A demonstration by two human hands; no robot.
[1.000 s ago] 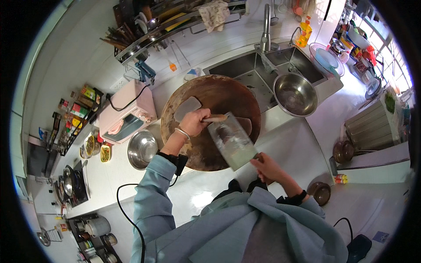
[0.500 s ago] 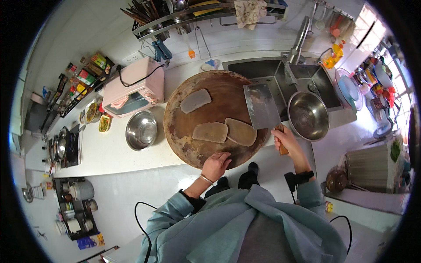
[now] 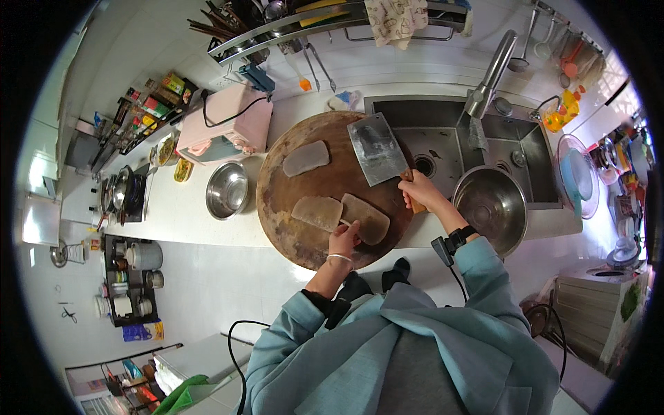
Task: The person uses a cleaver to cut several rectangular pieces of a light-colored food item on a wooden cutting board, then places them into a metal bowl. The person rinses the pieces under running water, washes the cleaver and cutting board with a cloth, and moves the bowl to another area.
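Note:
A broad cleaver (image 3: 377, 150) with a wooden handle is gripped in my right hand (image 3: 422, 191), its blade lying over the right part of a round wooden chopping board (image 3: 277, 207). My left hand (image 3: 344, 238) is at the board's near side, its fingertips closed on the edge of a flat, grey-brown, translucent slab (image 3: 366, 220). Beside that slab, to its left, lies a similar slab (image 3: 317, 212). A third, paler slab (image 3: 306, 158) rests farther back on the left of the board. What the slabs are made of cannot be told.
Left of the board stand a small steel bowl (image 3: 227, 191) and a pink toaster oven (image 3: 225, 124). A double sink (image 3: 432, 128) with a tap (image 3: 492, 76) is behind on the right. A larger steel bowl (image 3: 490, 207) sits at the sink's front edge, near my right forearm.
The cleaver has swung left, farther over the board, with my right hand. My left hand has moved from the board's near rim up to the slab's edge. The view has shifted a little.

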